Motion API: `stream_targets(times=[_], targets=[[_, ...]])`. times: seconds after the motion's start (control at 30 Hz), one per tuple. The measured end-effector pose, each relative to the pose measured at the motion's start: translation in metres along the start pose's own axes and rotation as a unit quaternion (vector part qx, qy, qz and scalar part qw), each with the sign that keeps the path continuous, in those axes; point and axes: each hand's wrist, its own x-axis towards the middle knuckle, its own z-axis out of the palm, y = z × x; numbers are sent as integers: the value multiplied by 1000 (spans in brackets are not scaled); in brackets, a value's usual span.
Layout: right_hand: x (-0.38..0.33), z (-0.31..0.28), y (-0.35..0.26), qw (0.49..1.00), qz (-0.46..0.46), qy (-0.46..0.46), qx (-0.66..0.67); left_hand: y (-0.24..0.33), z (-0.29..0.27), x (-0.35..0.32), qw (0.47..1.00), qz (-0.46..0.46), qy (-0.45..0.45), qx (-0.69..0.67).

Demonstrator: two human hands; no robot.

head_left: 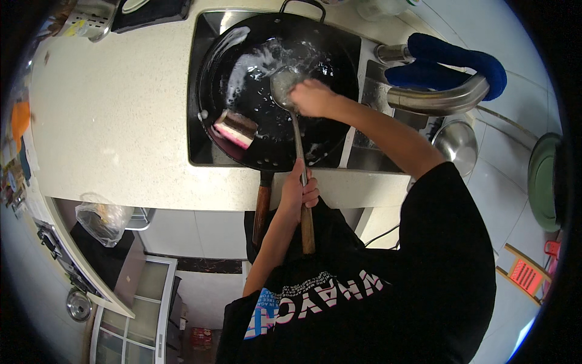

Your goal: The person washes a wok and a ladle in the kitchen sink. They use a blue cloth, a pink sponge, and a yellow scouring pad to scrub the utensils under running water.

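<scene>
A large black wok (212, 85) with soapy water in it sits over the sink. My left hand (298, 191) is closed around the handle of a metal ladle (297, 136), where the wooden grip meets the metal stem. The ladle's bowl is inside the wok. My right hand (312, 98) reaches into that bowl with curled fingers; foam and the hand hide whatever they hold. A brown, white and pink sponge (236, 128) lies against the wok's lower left wall, apart from both hands. The wok's wooden handle (262, 206) points toward me, left of my left forearm.
A steel faucet (433, 100) with a dark blue cloth sleeve (454, 54) reaches in from the right. Below it is a steel bowl (456, 147). Pale countertop (115, 115) spreads to the left, with a perforated steel holder (91, 18) at its far end. A green basin (545, 182) is far right.
</scene>
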Motion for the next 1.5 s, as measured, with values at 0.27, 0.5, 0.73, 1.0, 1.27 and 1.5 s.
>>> stream_targets(times=[0.27, 0.5, 0.73, 1.0, 1.27, 1.5], targets=[[8, 4, 2, 997, -73, 18, 2, 6, 10, 0, 999, 0, 37, 5], [6, 8, -16, 996, -79, 33, 11, 4, 7, -4, 999, 10, 40, 10], [1, 27, 0, 972, -111, 208, -25, 4, 13, -4, 998, -9, 66, -3], [-34, -7, 50, 904, 94, 226, 350, 8, 2, 2, 1000, 16, 5, -3], [-65, 0, 29, 852, 196, 276, 400, 15, 15, -18, 999, 13, -11, 32], [-82, -9, 13, 796, 260, 293, 461, 27, 4, -37, 997, 9, -64, 44]])
